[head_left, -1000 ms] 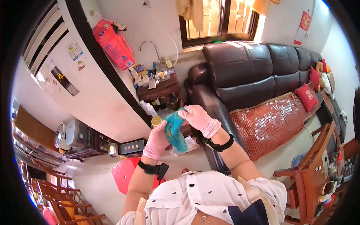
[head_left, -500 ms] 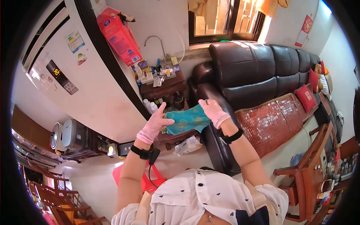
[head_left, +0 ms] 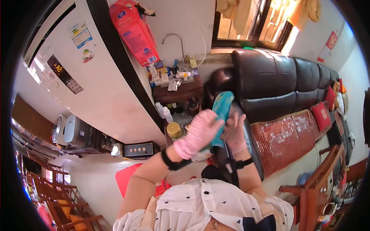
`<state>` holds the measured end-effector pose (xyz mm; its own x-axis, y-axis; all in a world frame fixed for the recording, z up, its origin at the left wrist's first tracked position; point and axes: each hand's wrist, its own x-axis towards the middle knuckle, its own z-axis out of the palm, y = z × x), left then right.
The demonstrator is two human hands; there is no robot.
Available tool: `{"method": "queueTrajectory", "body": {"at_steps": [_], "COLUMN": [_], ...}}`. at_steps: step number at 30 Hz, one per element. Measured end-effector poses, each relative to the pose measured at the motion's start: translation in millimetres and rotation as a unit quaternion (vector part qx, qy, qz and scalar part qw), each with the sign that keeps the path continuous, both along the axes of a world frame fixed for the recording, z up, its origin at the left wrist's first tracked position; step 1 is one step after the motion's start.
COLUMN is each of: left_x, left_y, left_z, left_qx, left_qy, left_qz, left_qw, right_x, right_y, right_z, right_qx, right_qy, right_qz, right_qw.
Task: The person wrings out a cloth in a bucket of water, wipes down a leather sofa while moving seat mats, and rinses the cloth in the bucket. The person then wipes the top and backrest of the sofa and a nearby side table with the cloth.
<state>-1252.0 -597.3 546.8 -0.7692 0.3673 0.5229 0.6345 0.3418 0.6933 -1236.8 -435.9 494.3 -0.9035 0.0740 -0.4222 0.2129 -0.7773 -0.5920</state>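
Observation:
A teal cloth with yellowish patterns point(head_left: 222, 106) hangs bunched and roughly upright between my two hands, in front of the dark sofa's arm. My left hand point(head_left: 200, 131), in a pink glove, is closed on the cloth's middle. Just right of the cloth is my right hand point(head_left: 235, 133), also pink-gloved, with its fingers apart and raised. Whether its palm touches the cloth is hard to tell. A jar with a gold lid point(head_left: 174, 130) stands just left of my left hand.
A small wooden side table point(head_left: 177, 92) holds boxes and small items, with white bottles point(head_left: 167, 114) below. The brown leather sofa point(head_left: 266, 73) is at the right, a white refrigerator point(head_left: 92, 96) at the left, a red stool point(head_left: 127, 179) below, and a wooden table point(head_left: 308, 188) at the lower right.
The cloth was stretched sideways between both hands and is now bunched upright. My left hand has moved right, close to my right hand, whose fingers have opened. The view has shifted.

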Motion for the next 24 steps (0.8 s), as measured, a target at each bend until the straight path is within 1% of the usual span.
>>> {"method": "queueTrajectory", "body": {"at_steps": [1,2,3,5,6,7,8,9,10,11,12,13,14,15,16,17,18,19,21,23,24], "left_x": [-7,-8,-9,-31,-43,-53,-61,-69,-87,-86,-82,-73,-64,-54,-47,-41,-35,-29,-25,-35,-47], "left_y": [13,19,27,23,17,8,-1,-12,-44,-58,-75,-81,-83,-92,-100,-101,-102,-102,-111,-125,-131], "left_z": [-26,-43,-75,-92,-92,-93,-93,-93,-129,-133,-146,-144,-149,-162,-175,-179,-181,-184,-197,-203,-203], "left_qx": [-0.094,-0.204,-0.197,-0.199,-0.2,-0.067,0.07,0.098,0.063,0.038,0.059,0.074,0.093,0.062,0.032,0.032,0.049,0.066,0.089,0.112,0.051], "left_qy": [0.088,0.04,0.05,0.041,0.045,-0.051,-0.148,-0.167,-0.115,-0.161,-0.215,-0.225,-0.247,-0.299,-0.35,-0.351,-0.365,-0.38,-0.395,-0.408,-0.396], "left_qz": [-0.023,-0.093,-0.08,-0.095,-0.092,-0.087,-0.078,0.017,0.192,0.276,0.306,0.316,0.344,0.341,0.337,0.341,0.324,0.308,0.314,0.311,0.301], "left_qw": [0.991,0.974,0.976,0.975,0.974,0.993,0.983,0.981,0.972,0.947,0.925,0.919,0.901,0.889,0.873,0.872,0.871,0.87,0.859,0.851,0.866], "right_x": [-10,-20,-24,-53,-73,-99,-117,-137,-168,-184,-213,-239,-279,-320,-341,-354,-344,-331,-325,-302,-293], "right_y": [-4,-9,-6,-14,-8,-1,2,3,3,-6,-10,-19,-28,-38,-46,-54,-64,-75,-93,-114,-123], "right_z": [-27,-54,-45,-49,-73,-103,-112,-114,-91,-39,-43,-34,-64,-94,-105,-110,-103,-120,-137,-147,-148], "right_qx": [-0.008,-0.019,-0.085,-0.064,-0.087,-0.098,-0.085,-0.072,0.058,0.118,0.06,0.109,0.316,0.517,0.593,0.661,0.743,0.849,0.88,0.922,0.917], "right_qy": [0.079,0.158,0.123,0.105,0.078,0.049,0.076,0.102,0.045,-0.029,-0.014,0.017,0.119,0.159,0.13,0.101,0.04,0.059,0.05,0.075,0.085], "right_qz": [0.034,0.066,0.152,0.085,0.102,0.136,0.126,0.117,0.053,0.035,0.022,-0.022,-0.1,-0.208,-0.125,-0.041,0.121,0.157,0.118,0.107,0.214], "right_qw": [0.996,0.985,0.977,0.989,0.988,0.985,0.985,0.985,0.996,0.992,0.998,0.994,0.936,0.815,0.785,0.742,0.657,0.502,0.458,0.365,0.326]}}
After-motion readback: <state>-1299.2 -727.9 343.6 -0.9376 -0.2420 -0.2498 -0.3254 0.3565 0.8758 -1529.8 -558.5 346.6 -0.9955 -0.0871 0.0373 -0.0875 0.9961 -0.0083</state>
